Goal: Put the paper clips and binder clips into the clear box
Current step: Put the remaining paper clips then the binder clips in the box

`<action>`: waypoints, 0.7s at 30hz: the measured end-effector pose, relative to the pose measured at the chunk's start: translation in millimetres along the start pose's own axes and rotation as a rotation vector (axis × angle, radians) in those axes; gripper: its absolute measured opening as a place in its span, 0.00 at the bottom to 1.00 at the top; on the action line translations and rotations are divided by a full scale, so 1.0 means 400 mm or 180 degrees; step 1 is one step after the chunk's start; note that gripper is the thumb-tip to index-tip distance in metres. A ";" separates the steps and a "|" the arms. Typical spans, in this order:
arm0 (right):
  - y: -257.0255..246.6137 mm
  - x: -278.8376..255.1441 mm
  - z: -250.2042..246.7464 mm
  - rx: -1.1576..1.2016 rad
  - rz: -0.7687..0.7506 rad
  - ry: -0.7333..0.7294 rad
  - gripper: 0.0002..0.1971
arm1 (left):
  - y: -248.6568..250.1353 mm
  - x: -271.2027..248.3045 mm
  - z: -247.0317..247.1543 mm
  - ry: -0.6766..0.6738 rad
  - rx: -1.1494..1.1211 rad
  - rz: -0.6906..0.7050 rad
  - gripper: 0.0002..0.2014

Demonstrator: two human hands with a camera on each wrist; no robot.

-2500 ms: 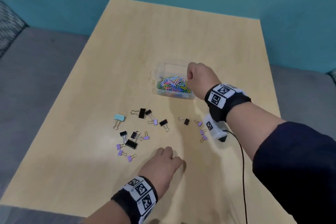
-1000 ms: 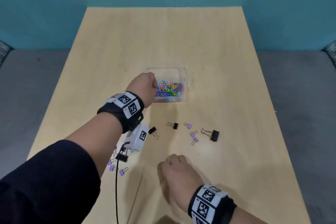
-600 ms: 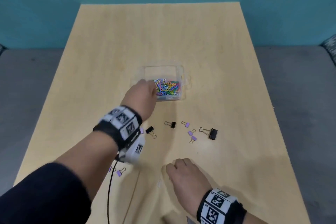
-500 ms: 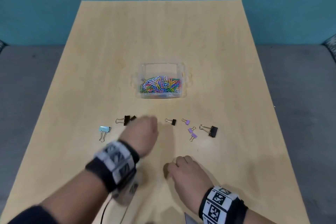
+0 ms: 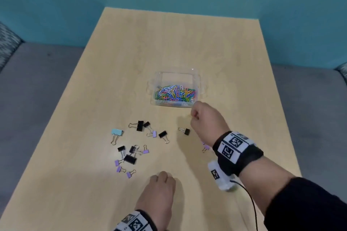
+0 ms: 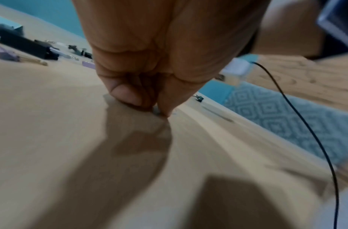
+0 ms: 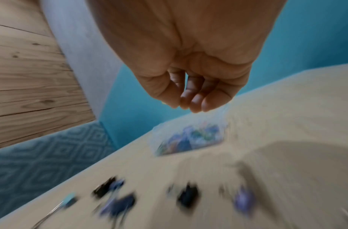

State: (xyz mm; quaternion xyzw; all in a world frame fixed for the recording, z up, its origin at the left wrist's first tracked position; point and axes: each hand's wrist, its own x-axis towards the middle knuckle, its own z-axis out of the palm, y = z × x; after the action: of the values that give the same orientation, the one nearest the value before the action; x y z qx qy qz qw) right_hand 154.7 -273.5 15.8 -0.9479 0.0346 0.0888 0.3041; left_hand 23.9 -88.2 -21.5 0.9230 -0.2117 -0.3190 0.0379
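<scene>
The clear box [image 5: 199,80] stands mid-table with a heap of coloured paper clips [image 5: 176,93] inside. Black, purple and one blue binder clip [image 5: 117,132] lie scattered in front of it, to the left. A small black binder clip [image 5: 185,131] lies just left of my right hand [image 5: 194,116]. That hand hovers by the box's near right corner, fingers curled; in the right wrist view nothing shows between its fingers [image 7: 195,106]. My left hand [image 5: 161,176] rests near the front edge, fingers curled, tips pressed to the wood [image 6: 149,106].
The wooden table [image 5: 187,43] runs back to a teal wall. Purple binder clips [image 5: 205,148] peek out under my right wrist. A black cable [image 5: 252,204] hangs from the right wrist camera. The box shows blurred in the right wrist view [image 7: 188,137].
My left hand has drawn back from the box, past the binder clips, to the front edge. My right hand has left its resting spot and risen to the box's near right corner.
</scene>
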 end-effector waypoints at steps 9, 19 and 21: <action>0.049 0.117 -0.082 0.0117 0.0411 0.0261 0.12 | -0.026 0.104 -0.159 0.0999 -0.0844 -0.0264 0.17; 0.221 -0.162 -0.009 -0.1234 0.0507 -0.0822 0.15 | -0.167 0.330 -0.430 0.2050 -0.2249 -0.0724 0.10; 0.227 -0.161 0.000 -0.1185 0.0345 -0.0726 0.13 | -0.240 0.291 -0.414 0.2058 -0.2144 -0.1249 0.10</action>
State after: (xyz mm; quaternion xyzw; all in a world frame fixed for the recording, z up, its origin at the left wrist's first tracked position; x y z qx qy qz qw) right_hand 80.7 -346.6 -24.0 -0.9682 0.0339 0.2164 0.1207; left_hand 241.3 -60.3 23.5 0.9335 0.1030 -0.0686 0.3365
